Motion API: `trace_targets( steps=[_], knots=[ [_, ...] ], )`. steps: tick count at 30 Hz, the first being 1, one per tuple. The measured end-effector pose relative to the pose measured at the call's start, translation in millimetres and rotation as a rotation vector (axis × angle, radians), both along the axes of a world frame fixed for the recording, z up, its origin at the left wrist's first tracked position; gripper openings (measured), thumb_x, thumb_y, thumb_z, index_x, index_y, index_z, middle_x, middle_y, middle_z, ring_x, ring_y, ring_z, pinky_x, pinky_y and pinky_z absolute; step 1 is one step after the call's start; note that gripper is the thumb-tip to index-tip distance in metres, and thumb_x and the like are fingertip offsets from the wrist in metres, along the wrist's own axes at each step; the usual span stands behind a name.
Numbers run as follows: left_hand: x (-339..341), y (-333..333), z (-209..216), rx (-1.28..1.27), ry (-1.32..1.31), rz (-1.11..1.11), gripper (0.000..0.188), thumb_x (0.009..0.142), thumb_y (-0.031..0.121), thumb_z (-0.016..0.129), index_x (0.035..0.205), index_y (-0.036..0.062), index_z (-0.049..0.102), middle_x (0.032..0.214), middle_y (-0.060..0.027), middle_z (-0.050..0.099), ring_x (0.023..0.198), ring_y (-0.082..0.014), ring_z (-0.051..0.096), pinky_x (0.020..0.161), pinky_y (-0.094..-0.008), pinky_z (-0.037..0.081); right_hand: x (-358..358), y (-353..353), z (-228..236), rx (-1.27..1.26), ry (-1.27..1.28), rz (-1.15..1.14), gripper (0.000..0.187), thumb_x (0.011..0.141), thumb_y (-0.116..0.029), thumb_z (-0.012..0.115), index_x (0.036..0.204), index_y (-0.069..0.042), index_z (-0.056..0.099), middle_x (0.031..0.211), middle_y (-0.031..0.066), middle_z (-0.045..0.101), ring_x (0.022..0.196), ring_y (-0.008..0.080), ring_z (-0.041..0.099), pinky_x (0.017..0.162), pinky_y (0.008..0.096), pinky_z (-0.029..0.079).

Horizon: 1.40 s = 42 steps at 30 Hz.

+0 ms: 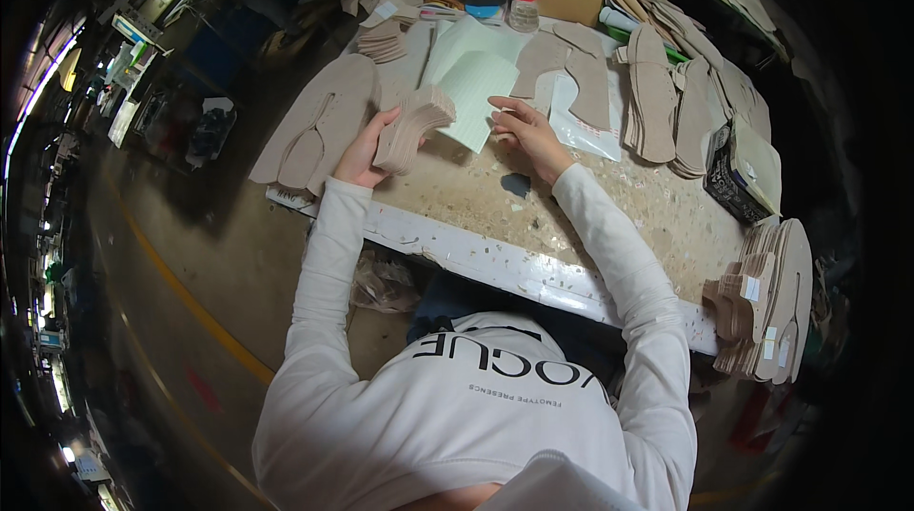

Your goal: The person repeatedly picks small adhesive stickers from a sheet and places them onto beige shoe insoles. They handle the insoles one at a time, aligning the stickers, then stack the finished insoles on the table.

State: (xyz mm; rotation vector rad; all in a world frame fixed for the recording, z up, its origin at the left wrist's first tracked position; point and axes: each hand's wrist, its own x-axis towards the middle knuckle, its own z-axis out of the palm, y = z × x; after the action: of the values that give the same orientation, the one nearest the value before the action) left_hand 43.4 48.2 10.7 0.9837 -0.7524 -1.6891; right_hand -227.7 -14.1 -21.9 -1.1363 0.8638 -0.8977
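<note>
The left grip (361, 153) pinches a stack of curved beige shoe-upper panels (417, 127) from its left side, and the layered edges face up toward the wearer; whether the stack's underside touches the surface (628, 211) cannot be told. The right grip (533, 138) is empty, its fingers loosely curled and apart, just right of the pale green striped sheet (468, 109). A firm, even squeeze would probably hold the layers from fanning, and the free fingers could square any edge that juts out. Beyond, large beige panels (319, 116) lie to the left and flat curved pieces (583, 83) to the right, partly on white plastic (571, 116); setting the stack apart from these should prevent mixing. The dark scrap (515, 185) near the right wrist is best avoided.
</note>
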Motion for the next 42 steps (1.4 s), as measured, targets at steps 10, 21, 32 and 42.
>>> trace_targets(
  steps=[10,21,32,42],
  knots=[
    [-19,36,14,-0.130,-0.253,0.056,0.044,0.098,0.031,0.057,0.127,-0.0017,0.052,0.108,-0.0117,0.066,0.091,-0.0187,0.067,0.077,-0.0290,0.055,-51,-30,25,-0.687,0.154,-0.307,0.045,0.081,-0.004,0.066,0.125,-0.011,0.064,0.126,0.0068,0.059,0.084,0.0148,0.062,0.078,0.0265,0.052],
    [-5,45,5,-0.104,-0.242,0.083,0.038,0.097,0.025,0.056,0.119,-0.0062,0.056,0.108,-0.0162,0.067,0.094,-0.0204,0.067,0.083,-0.0293,0.052,-130,-81,-3,-0.527,0.989,-0.428,0.050,0.075,-0.008,0.068,0.125,-0.005,0.063,0.112,0.0211,0.066,0.096,0.0339,0.065,0.088,0.0380,0.051],
    [-1,40,-6,-0.153,-0.281,0.223,0.044,0.094,0.018,0.058,0.134,0.0006,0.049,0.118,-0.0049,0.061,0.104,-0.0107,0.059,0.085,-0.0239,0.048,20,-20,-8,-1.386,0.993,0.063,0.035,0.089,-0.044,0.062,0.110,-0.018,0.073,0.143,0.0207,0.043,0.144,0.0415,0.019,0.106,0.0520,0.036],
    [-11,4,-14,-0.195,-0.313,0.318,0.040,0.090,0.013,0.056,0.128,-0.0001,0.053,0.111,-0.0059,0.063,0.097,-0.0127,0.059,0.079,-0.0254,0.049,53,-16,-21,-1.249,1.215,-0.228,0.055,0.096,-0.040,0.050,0.124,0.007,0.056,0.153,0.0137,0.030,0.145,0.0339,0.019,0.109,0.0513,0.029]
  ],
)
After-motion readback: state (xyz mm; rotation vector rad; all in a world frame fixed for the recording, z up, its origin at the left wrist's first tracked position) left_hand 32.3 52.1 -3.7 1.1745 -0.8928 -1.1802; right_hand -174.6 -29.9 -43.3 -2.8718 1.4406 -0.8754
